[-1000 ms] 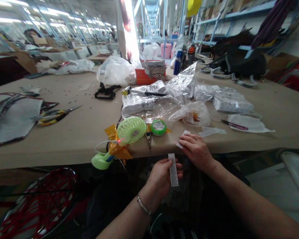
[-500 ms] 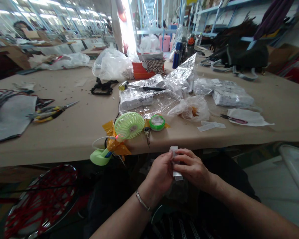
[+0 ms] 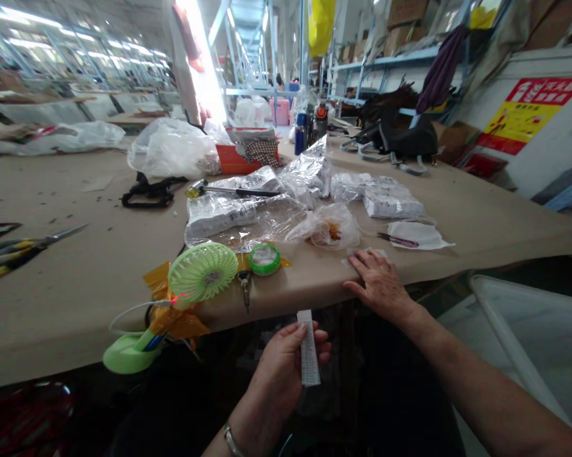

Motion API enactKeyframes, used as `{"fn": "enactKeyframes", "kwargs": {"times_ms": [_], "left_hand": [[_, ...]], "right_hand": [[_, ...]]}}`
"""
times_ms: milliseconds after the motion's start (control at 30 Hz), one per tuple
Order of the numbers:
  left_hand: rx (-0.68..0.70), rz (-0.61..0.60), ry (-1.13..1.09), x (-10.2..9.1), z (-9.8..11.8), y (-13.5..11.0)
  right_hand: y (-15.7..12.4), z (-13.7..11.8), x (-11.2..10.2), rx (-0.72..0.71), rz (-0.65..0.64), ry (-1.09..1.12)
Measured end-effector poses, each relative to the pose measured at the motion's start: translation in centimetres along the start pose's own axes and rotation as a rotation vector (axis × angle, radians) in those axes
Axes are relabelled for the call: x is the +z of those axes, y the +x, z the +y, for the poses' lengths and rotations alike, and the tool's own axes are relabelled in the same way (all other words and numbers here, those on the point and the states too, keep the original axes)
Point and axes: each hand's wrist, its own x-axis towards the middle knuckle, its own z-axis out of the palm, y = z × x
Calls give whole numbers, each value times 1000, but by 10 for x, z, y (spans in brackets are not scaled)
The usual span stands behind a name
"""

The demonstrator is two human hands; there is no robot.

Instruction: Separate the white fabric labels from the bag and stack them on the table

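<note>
My left hand, with a bracelet at its wrist, grips a narrow white printed label between thumb and fingers, below the table's front edge. My right hand rests on the tabletop near that edge, fingers stretched out over small white paper strips that are partly covered by it. Behind the fingers lies a clear plastic bag with something orange-brown inside. To the right, a thin pink-handled tool lies on a white sheet.
A green fan is taped to the table edge, beside a pointed tool and a green round tin. Farther back lie plastic-wrapped white stacks with a hammer on top. Pliers lie at left.
My right hand has left the label and moved up and right onto the paper strips on the table. My left hand keeps the label, its printed face now visible. The view has turned right.
</note>
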Motion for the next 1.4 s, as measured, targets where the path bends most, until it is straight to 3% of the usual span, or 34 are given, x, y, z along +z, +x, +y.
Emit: {"fn": "enactKeyframes", "kwargs": {"times_ms": [100, 333, 433, 500, 633, 733, 867, 1267, 1400], "left_hand": [[-4, 30, 15, 0, 0, 0], [-18, 18, 30, 0, 1, 3], [-29, 10, 53, 2, 1, 1], [-40, -14, 45, 4, 1, -1], [26, -154, -58, 1, 0, -2], [88, -117, -131, -6, 0, -2], [128, -21, -183, -15, 1, -4], [117, -150, -212, -22, 0, -8], [97, -124, -213, -23, 0, -8]], "right_hand": [[-10, 6, 3, -64, -23, -18], [-19, 15, 2, -85, 170, 284], [-16, -4, -7, -50, 276, 477], [-16, -31, -15, -117, 301, 604], [-23, -87, -19, -431, 210, 707], [-32, -109, -8, -533, 150, 693], [-38, -113, 4, -594, 118, 689], [-35, -116, 2, -586, 45, 686], [-38, -114, 0, -594, 10, 759]]}}
